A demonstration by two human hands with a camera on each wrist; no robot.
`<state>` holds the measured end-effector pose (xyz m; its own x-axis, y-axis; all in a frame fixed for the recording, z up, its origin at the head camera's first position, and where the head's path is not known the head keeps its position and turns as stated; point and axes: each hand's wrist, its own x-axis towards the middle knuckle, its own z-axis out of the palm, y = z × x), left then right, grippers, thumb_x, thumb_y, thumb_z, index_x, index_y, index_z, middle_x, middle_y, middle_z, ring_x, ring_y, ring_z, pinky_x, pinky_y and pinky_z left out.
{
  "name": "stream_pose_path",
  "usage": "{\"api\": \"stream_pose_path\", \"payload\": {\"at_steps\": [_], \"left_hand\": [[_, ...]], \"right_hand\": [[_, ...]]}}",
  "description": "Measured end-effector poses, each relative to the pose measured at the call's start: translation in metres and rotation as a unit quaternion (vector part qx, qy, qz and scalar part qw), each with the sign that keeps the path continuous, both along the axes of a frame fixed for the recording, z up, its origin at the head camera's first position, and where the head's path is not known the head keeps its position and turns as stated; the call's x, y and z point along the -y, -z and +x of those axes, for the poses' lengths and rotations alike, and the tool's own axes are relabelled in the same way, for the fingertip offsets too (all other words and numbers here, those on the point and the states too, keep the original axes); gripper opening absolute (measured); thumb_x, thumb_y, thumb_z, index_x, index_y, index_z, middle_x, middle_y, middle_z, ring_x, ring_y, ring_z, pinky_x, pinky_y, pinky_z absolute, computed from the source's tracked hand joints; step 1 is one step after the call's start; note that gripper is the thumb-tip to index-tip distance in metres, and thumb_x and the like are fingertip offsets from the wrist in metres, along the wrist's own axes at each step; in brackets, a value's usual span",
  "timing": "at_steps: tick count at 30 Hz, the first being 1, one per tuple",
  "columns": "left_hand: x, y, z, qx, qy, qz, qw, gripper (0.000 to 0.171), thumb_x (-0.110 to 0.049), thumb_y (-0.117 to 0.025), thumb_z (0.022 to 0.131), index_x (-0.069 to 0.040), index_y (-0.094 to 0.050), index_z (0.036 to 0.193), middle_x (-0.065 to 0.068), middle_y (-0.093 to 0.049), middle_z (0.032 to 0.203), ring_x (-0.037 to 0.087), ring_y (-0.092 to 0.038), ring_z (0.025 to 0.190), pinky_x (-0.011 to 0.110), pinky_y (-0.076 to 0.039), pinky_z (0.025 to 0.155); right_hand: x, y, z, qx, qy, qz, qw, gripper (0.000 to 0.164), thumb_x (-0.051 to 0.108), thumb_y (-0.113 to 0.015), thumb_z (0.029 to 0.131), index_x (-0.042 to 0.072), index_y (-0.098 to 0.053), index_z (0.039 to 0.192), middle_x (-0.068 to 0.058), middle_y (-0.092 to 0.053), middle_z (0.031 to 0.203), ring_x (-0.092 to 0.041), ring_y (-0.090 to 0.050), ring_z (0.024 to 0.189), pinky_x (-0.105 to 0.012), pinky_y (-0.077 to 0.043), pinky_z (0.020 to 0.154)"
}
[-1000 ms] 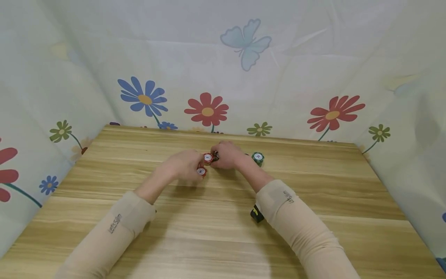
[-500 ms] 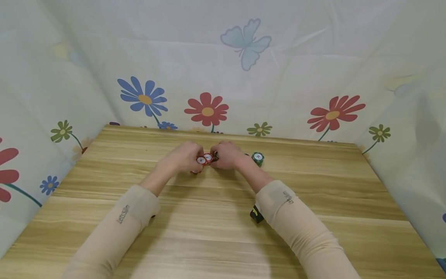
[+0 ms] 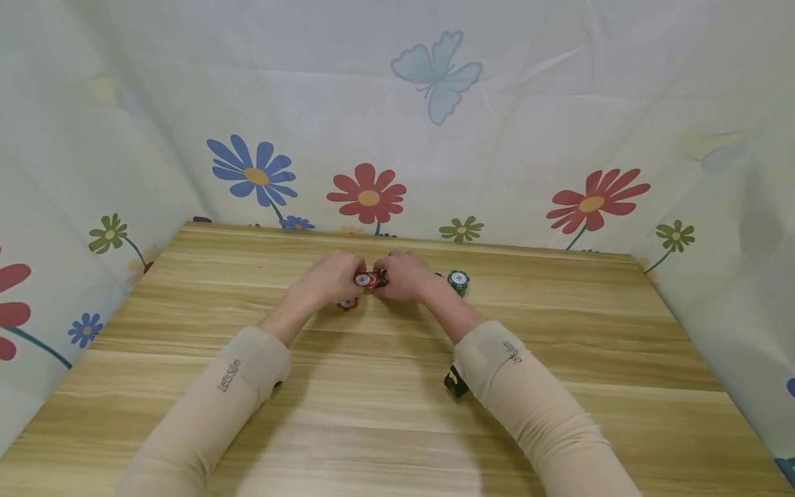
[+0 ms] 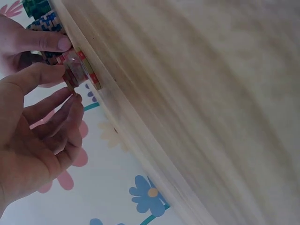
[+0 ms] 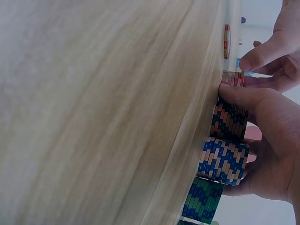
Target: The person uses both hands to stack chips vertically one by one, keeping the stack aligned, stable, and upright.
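My left hand (image 3: 332,279) pinches a red poker chip (image 3: 362,279) between thumb and fingertips, at the top of a short red chip stack (image 5: 229,78). My right hand (image 3: 405,276) holds round the neighbouring black chip stack (image 5: 228,119); its thumb lies where the red and black stacks meet. That hand covers most of the black stack in the head view. A loose red chip (image 3: 348,304) lies flat on the table, just below my left hand. In the left wrist view, the pinched chip is partly hidden by my left hand (image 4: 44,126).
In the right wrist view, a blue chip stack (image 5: 222,161) and a green chip stack (image 5: 202,200) continue the row. The rightmost green stack (image 3: 459,281) stands right of my right hand. A floral curtain (image 3: 509,124) hangs behind the wooden table (image 3: 373,414).
My left hand has moved up and away from me, bringing the red chip from in front of the red stack onto it. Another red chip now lies loose below. The right hand stays put.
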<state>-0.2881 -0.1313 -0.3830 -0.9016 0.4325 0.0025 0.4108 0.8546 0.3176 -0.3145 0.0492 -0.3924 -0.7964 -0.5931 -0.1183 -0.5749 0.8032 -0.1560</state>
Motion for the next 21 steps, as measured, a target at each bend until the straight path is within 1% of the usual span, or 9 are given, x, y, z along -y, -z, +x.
{"api": "stream_pose_path", "payload": {"at_steps": [3, 7, 14, 17, 21], "left_hand": [[-0.0021, 0.0017, -0.0012, -0.007, 0.001, -0.002, 1.0, 0.016, -0.009, -0.08, 0.083, -0.002, -0.071, 0.095, 0.004, -0.067, 0.084, 0.02, -0.061, 0.075, 0.035, -0.053, 0.072], [-0.0029, 0.0016, -0.0012, -0.012, 0.003, 0.0, 0.9999, 0.016, -0.009, -0.08, 0.085, -0.002, -0.072, 0.097, 0.004, -0.068, 0.086, 0.02, -0.061, 0.077, 0.035, -0.054, 0.074], [-0.0009, -0.0023, 0.0025, 0.001, -0.012, 0.016, 0.9998, 0.027, -0.018, -0.084, 0.087, -0.002, -0.072, 0.106, 0.009, -0.071, 0.1, 0.021, -0.064, 0.084, 0.037, -0.055, 0.077], [0.0002, -0.0032, 0.0034, -0.002, -0.013, 0.015, 0.9998, 0.026, -0.016, -0.084, 0.087, -0.002, -0.073, 0.107, 0.01, -0.071, 0.102, 0.022, -0.064, 0.087, 0.037, -0.054, 0.079], [0.0003, -0.0032, 0.0034, -0.008, -0.011, 0.009, 0.9999, 0.02, -0.012, -0.082, 0.088, -0.004, -0.075, 0.105, 0.009, -0.072, 0.101, 0.023, -0.063, 0.088, 0.037, -0.054, 0.081]], "right_hand": [[0.0, 0.0008, -0.0007, -0.002, 0.001, -0.001, 1.0, 0.037, 0.037, -0.075, 0.094, 0.016, -0.07, 0.123, -0.005, -0.065, 0.113, -0.022, -0.056, 0.107, -0.043, -0.041, 0.104], [-0.0007, 0.0015, -0.0012, -0.006, -0.002, -0.001, 1.0, 0.037, 0.037, -0.075, 0.094, 0.016, -0.07, 0.124, -0.005, -0.065, 0.113, -0.023, -0.057, 0.108, -0.044, -0.041, 0.105], [-0.001, 0.0015, -0.0007, -0.007, -0.002, -0.001, 1.0, 0.037, 0.037, -0.077, 0.093, 0.015, -0.071, 0.123, -0.005, -0.065, 0.11, -0.022, -0.056, 0.105, -0.043, -0.039, 0.107], [-0.0008, 0.0015, -0.0007, -0.01, -0.004, -0.001, 1.0, 0.036, 0.036, -0.077, 0.093, 0.015, -0.071, 0.122, -0.004, -0.065, 0.108, -0.022, -0.056, 0.104, -0.043, -0.039, 0.107], [-0.0002, 0.0015, -0.0006, -0.01, -0.004, -0.004, 1.0, 0.035, 0.035, -0.076, 0.093, 0.015, -0.071, 0.121, -0.004, -0.065, 0.108, -0.022, -0.056, 0.104, -0.043, -0.039, 0.107]]}}
